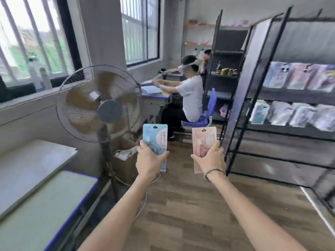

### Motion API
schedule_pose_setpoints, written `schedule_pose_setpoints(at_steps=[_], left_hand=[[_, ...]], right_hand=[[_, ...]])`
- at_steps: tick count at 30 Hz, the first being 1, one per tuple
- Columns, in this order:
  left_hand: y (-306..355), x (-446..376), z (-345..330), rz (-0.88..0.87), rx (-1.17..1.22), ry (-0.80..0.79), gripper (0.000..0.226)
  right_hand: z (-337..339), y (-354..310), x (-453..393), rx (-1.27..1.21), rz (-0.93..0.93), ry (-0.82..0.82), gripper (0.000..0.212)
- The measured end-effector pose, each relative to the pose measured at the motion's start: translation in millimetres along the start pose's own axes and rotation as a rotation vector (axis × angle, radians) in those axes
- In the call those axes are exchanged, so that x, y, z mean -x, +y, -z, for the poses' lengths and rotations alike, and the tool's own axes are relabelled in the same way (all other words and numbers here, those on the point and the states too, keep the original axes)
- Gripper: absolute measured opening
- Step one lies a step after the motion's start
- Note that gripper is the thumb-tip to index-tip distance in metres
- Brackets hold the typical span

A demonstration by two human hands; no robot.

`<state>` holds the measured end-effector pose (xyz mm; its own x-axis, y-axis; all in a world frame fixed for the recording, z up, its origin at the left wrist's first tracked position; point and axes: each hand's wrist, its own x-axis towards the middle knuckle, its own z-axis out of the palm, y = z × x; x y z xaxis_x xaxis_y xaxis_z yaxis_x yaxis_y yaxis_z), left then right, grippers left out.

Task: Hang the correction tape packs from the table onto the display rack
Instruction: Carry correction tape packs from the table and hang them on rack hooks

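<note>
Two upright packs are held over open wooden floor; a pale-blue pack (155,140) is gripped by the left hand (149,161), near the fan (98,104); a pink pack (204,144) is gripped by the right hand (210,158), just beside the black rack's edge (233,124).

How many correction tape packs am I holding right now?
2. A blue pack is in your left hand, and a pink pack is in your right hand. Another could be hidden behind either one.
</note>
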<state>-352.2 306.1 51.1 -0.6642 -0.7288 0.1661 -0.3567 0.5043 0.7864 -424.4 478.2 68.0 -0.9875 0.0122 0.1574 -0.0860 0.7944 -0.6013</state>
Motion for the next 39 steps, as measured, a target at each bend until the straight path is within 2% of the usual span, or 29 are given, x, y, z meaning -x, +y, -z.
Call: schedule_pose_setpoints(at_steps=[9, 16, 26, 33, 39], left_hand=[[171.6, 77.5, -193.3, -0.163, 0.064, -0.255, 0.1], [269.9, 139.3, -314.2, -0.277, 0.067, -0.417, 0.1], [382.2, 175.5, -459.5, -0.429, 0.043, -0.579, 0.088], [481.9, 167.6, -567.3, -0.5, 0.077, -0.635, 0.091], [554.8, 169.1, -650.0, -0.571, 0.086, -0.677, 0.085]], right_hand=[[147.4, 199.7, -91.7, 0.045, -0.225, 0.198, 0.106], [233.1, 329.1, -127.7, 0.071, -0.392, 0.303, 0.11], [295.7, 460.5, -190.2, 0.064, -0.604, 0.409, 0.107], [339.7, 532.9, -265.0, 0.128, -0.663, 0.445, 0.111], [366.0, 591.3, -327.6, 0.139, -0.711, 0.46, 0.11]])
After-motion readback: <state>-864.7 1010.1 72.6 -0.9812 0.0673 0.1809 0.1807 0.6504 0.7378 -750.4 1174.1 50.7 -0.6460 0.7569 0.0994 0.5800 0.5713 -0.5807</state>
